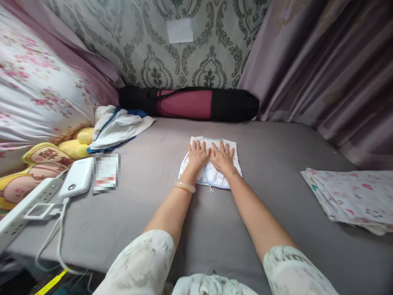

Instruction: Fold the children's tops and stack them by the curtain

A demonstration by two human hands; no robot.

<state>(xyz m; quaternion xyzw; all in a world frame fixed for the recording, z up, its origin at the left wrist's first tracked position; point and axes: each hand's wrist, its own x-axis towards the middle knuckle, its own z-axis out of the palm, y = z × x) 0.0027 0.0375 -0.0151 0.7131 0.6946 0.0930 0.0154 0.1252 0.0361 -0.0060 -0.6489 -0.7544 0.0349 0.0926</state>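
A small white baby garment with light blue edging (219, 180) lies flat, seemingly folded, on the grey bed sheet (147, 164). My left hand (199, 155) rests palm down on its left half, fingers spread. Flat on the right half is my right hand (223, 157), its fingers also apart. The two thumbs nearly meet at the middle of the cloth. A thin white tie (211, 188) pokes out at the garment's near edge. Parts of the garment are hidden under both hands.
At right lies a stack of folded printed cloths (353, 196). A black and maroon long bag (184, 104) lines the wall. On the left are a white and blue garment (121, 127), a power bank (76, 177), a power strip (29, 209), cables and a yellow plush (33, 180).
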